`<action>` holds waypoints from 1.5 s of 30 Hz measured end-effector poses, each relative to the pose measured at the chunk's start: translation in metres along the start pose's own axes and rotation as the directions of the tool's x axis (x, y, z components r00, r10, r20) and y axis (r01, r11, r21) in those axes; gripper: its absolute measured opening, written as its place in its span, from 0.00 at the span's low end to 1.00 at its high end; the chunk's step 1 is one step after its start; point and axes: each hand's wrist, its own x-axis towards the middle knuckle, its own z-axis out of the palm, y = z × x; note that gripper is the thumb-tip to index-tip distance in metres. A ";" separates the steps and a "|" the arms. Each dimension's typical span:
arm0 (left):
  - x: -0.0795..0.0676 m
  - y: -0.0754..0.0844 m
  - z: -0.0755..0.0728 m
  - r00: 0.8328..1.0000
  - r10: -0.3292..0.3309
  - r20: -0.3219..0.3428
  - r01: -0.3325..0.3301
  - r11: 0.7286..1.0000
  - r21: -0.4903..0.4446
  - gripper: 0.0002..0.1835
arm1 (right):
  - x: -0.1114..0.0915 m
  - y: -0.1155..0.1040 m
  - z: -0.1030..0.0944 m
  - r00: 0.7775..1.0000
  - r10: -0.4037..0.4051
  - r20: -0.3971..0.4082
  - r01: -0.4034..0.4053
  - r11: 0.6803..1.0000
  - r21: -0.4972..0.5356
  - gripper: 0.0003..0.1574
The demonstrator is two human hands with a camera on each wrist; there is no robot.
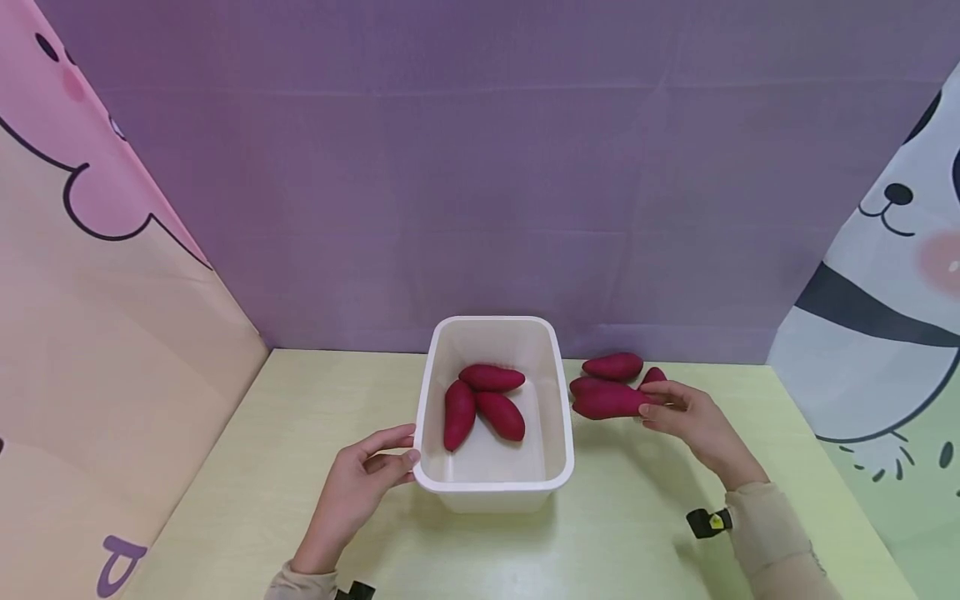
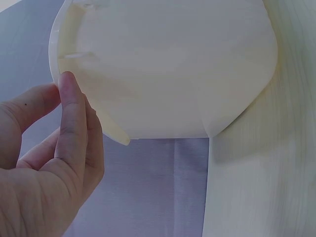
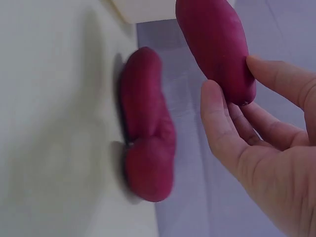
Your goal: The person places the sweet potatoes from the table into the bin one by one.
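A white plastic bin (image 1: pixel 491 486) stands mid-table with three purple-red sweet potatoes (image 1: pixel 501 417) lying inside it. At the near left corner, my left hand (image 1: pixel 360 483) pinches the bin's rim between thumb and fingers, as the left wrist view also shows. To the right of the bin, my right hand (image 1: pixel 693 425) grips one end of a sweet potato (image 3: pixel 217 47) between thumb and fingertips. It is raised off the table, its other end pointing toward the bin. Several more sweet potatoes (image 3: pixel 143 94) lie on the table behind and beneath it, partly hidden in the head view.
The pale wooden table (image 1: pixel 315 400) meets a purple cloth backdrop (image 1: pixel 487 192) close behind the bin. Printed cartoon panels flank it, one with a pink figure (image 1: pixel 75 150) on the left and one with a panda (image 1: pixel 892 275) on the right.
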 end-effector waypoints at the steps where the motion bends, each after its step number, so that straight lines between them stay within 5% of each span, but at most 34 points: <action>1: 0.000 0.000 0.000 1.000 -0.001 -0.001 0.001 1.000 0.001 0.20 | 0.001 -0.004 -0.001 1.000 -0.006 0.000 0.006 1.000 0.000 0.30; 10: -0.001 0.000 0.000 1.000 -0.003 0.001 0.003 1.000 -0.009 0.21 | 0.013 -0.039 -0.009 0.999 -0.007 -0.044 -0.001 0.986 -0.164 0.33; 19: -0.003 0.001 -0.001 1.000 0.001 -0.001 -0.001 1.000 0.004 0.20 | 0.029 -0.074 0.007 0.999 -0.028 -0.032 0.021 0.981 -0.192 0.33; 45: -0.001 0.001 -0.001 1.000 0.005 0.005 -0.005 1.000 0.017 0.20 | 0.112 -0.125 0.124 0.995 -0.082 0.059 0.079 0.996 0.042 0.24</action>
